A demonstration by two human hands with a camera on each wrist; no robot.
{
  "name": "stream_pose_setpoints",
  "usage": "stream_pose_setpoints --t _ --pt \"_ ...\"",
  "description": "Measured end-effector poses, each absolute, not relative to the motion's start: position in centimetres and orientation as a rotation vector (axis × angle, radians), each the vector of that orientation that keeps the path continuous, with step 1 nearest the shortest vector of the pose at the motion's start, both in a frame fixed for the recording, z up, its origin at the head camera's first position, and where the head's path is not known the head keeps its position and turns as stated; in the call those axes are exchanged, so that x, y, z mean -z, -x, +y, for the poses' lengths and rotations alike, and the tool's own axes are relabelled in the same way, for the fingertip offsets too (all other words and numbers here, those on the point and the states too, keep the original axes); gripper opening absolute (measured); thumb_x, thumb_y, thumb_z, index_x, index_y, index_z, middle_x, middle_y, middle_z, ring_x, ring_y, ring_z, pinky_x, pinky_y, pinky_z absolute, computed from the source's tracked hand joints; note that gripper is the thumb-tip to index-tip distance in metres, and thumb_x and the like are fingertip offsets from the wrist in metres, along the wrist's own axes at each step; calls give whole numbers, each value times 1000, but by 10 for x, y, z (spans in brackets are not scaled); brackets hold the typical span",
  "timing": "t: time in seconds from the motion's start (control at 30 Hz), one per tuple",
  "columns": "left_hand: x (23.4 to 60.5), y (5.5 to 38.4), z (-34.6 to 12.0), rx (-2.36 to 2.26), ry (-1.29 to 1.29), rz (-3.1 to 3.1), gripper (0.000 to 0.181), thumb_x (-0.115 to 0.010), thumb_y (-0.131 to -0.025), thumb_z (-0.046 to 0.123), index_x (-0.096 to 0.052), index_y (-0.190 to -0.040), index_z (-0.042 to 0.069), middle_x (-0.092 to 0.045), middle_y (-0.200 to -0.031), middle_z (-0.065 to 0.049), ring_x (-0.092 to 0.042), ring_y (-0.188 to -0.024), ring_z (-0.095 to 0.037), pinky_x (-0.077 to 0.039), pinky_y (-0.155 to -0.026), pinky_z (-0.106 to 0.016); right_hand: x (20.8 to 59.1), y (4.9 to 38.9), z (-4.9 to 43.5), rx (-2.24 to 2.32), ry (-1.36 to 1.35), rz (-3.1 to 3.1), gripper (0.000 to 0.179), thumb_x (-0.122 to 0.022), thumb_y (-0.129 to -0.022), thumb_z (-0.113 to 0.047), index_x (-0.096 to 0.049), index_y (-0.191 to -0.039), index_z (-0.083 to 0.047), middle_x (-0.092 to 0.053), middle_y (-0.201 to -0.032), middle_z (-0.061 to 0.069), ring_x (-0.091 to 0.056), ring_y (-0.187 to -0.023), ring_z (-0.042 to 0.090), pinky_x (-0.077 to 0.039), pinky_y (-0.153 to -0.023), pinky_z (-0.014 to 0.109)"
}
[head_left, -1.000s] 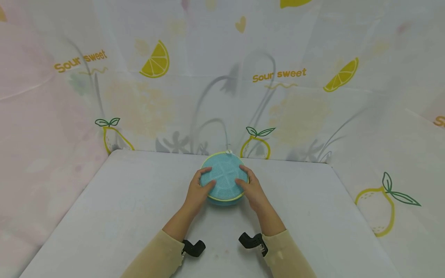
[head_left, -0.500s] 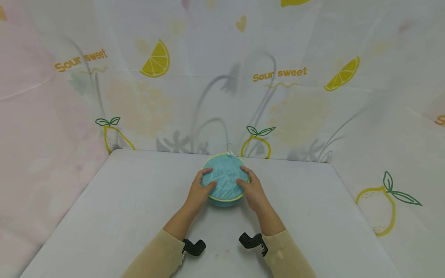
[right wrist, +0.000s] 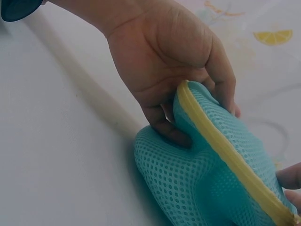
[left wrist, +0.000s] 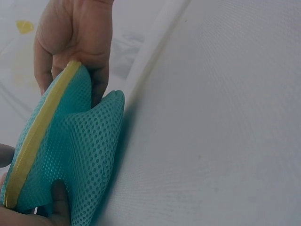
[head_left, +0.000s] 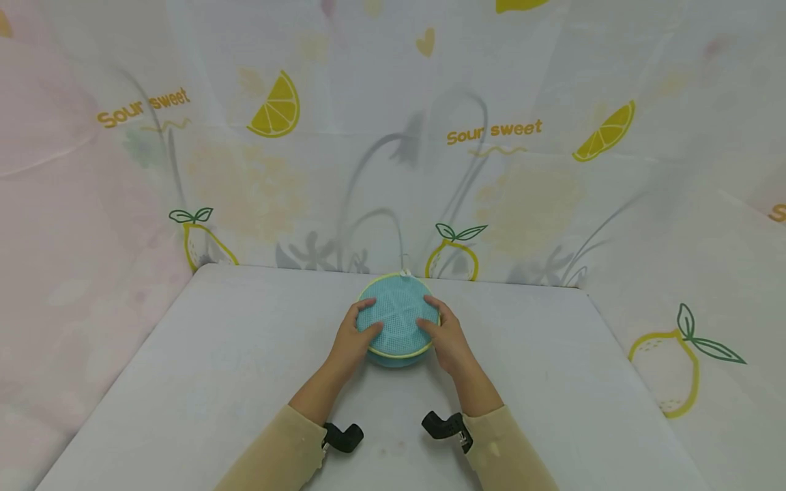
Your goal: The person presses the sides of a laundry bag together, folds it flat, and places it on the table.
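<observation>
A round teal mesh laundry bag (head_left: 399, 314) with yellow trim is held tilted up near the table's back edge. My left hand (head_left: 355, 335) grips its left side, with the thumb on the front face. On the opposite side my right hand (head_left: 448, 339) holds it the same way. A small white piece (head_left: 405, 272) shows at the bag's top edge. In both wrist views the mesh side wall below the yellow trim (right wrist: 230, 157) is creased inward, and some fingertips press into it. The bag's contents, if any, cannot be made out.
The bag is over a white tabletop (head_left: 245, 354). A white cloth backdrop (head_left: 368, 82) with lemon prints rises directly behind and along the sides. Black wrist devices (head_left: 344, 438) jut inward from both sleeves.
The bag's top edge has sunk slightly and its lower part shows a little more. Both hands keep their grip and have hardly moved.
</observation>
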State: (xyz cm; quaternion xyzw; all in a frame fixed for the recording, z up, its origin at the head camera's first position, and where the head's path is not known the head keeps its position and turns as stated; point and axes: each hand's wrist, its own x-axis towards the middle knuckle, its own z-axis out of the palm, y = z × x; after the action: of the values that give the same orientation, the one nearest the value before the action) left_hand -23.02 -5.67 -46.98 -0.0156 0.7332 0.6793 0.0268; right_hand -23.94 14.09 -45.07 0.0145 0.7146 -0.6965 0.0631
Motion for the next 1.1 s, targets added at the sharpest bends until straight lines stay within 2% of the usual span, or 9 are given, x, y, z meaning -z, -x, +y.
stream_pose_setpoints --t 0.37,0.57,0.87,1.1 --pt "474 232 -59 -2051 45 2233 59 -62 -98 17 -38 -152 22 -19 -165 -13 -12 -153 -33 -12 -121 -52 454 241 142 2070 -45 2154 61 -58 -98 -1 -33 -154 -4 -13 -165 20 -10 -152 36 -16 -121 48" --pt "476 233 -60 -2042 38 2224 61 -61 -99 16 -35 -153 21 -17 -165 -14 -12 -152 -34 -12 -121 -53 455 245 144 2050 -56 2135 62 -59 -97 3 -34 -153 0 -12 -164 23 -9 -152 38 -15 -121 49" --pt "477 234 -59 -2011 56 2303 63 -64 -97 17 -36 -153 20 -21 -164 -15 -16 -151 -35 -15 -121 -53 461 244 143 2051 -56 2170 61 -61 -98 -3 -36 -153 -6 -16 -165 19 -13 -152 34 -17 -121 47" --pt "477 232 -59 -1878 45 2472 64 -65 -96 21 -37 -152 18 -28 -162 -17 -22 -149 -37 -20 -119 -55 463 244 144 2048 -28 2179 61 -61 -98 -4 -35 -154 -6 -17 -164 19 -13 -152 35 -16 -122 47"
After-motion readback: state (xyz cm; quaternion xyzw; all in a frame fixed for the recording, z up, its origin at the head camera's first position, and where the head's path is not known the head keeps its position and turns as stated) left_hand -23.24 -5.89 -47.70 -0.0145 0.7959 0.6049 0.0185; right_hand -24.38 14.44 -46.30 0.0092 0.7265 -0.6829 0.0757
